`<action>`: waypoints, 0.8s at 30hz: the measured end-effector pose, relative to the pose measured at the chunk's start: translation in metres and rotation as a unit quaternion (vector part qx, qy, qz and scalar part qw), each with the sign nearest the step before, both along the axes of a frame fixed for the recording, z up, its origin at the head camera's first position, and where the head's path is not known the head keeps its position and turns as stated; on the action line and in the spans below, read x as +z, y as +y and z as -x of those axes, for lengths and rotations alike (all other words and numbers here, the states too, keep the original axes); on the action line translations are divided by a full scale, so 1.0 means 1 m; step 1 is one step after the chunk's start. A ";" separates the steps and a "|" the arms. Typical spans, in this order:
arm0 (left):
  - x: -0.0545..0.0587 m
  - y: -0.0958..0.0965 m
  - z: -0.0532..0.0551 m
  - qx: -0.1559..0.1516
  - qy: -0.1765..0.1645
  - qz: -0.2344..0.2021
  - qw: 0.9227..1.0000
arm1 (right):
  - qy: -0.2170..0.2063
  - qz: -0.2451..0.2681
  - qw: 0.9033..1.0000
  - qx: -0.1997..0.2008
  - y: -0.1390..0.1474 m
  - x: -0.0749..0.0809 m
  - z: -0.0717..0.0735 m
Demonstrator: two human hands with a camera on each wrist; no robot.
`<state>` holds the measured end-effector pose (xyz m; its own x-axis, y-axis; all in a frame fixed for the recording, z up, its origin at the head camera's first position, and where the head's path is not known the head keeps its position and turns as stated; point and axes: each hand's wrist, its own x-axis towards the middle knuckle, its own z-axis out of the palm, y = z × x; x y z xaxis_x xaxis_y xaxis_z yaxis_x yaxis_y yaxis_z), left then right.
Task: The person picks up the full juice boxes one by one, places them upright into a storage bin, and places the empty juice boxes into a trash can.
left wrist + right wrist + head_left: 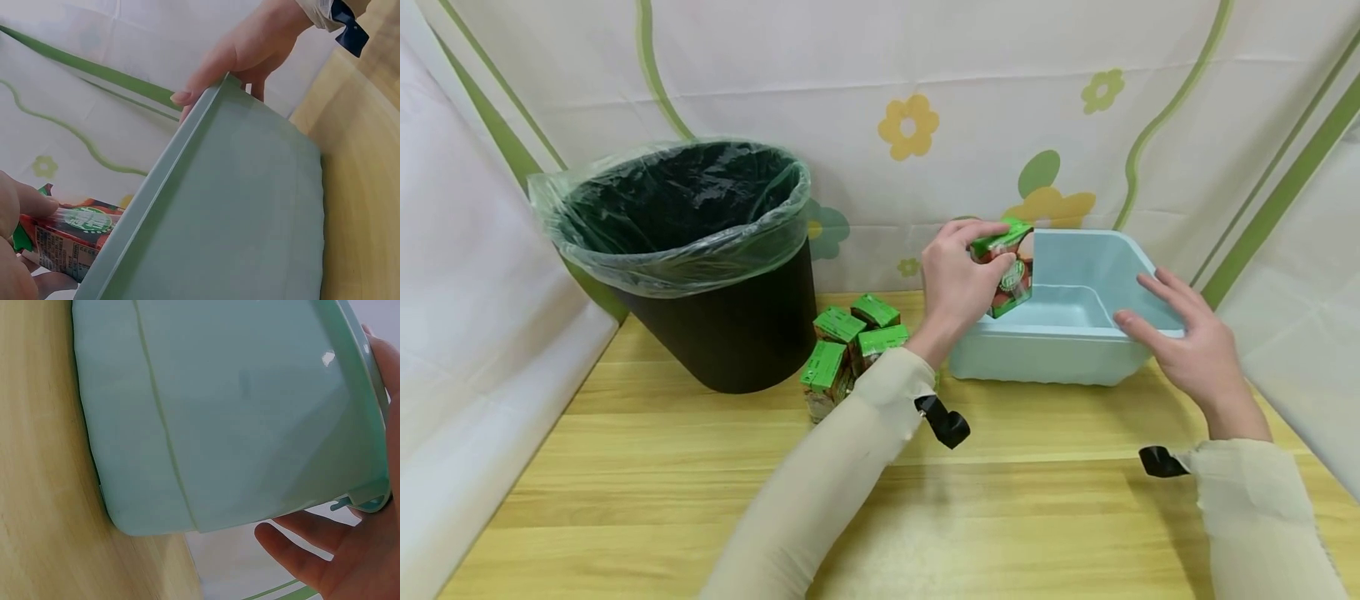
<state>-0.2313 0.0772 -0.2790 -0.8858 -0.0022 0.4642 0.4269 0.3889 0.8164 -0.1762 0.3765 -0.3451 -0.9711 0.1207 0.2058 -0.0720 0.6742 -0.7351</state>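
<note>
My left hand [958, 271] grips a small printed carton [1013, 279] with a green top, holding it over the left end of a pale blue plastic basin [1045, 354]. In the left wrist view the same carton [75, 234] shows a red face with a round green-and-white emblem. My right hand [1198, 350] holds the basin's right front corner, its thumb at the rim. The right wrist view shows some fingertips [269, 534] outside the wall. Several similar cartons [823, 364] stand grouped on the table, partly hidden behind my left forearm.
A black trash bin [730, 333] lined with a translucent green bag [677, 267] stands at the left. The wooden table [647, 467] runs under everything. A flower-printed white curtain [820, 83] hangs behind and along both sides.
</note>
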 end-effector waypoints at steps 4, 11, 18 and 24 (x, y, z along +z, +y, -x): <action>-0.001 0.004 0.005 0.009 -0.027 0.004 1.000 | 0.002 0.000 1.000 0.001 -0.001 0.000 0.001; -0.003 0.011 0.012 0.010 -0.089 0.010 0.996 | 0.010 -0.003 1.000 0.001 0.000 -0.001 0.001; -0.004 0.015 0.018 0.007 -0.114 0.041 0.993 | 0.006 0.003 1.000 0.001 -0.001 -0.001 0.001; -0.005 0.020 0.020 -0.016 -0.131 0.033 0.991 | 0.006 0.003 1.000 0.001 0.000 -0.002 0.000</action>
<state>-0.2513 0.0972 -0.2845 -0.9750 0.0514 0.2162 0.2167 0.4344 0.8743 -0.1764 0.3760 -0.3472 -0.9686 0.1202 0.2175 -0.0827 0.6695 -0.7382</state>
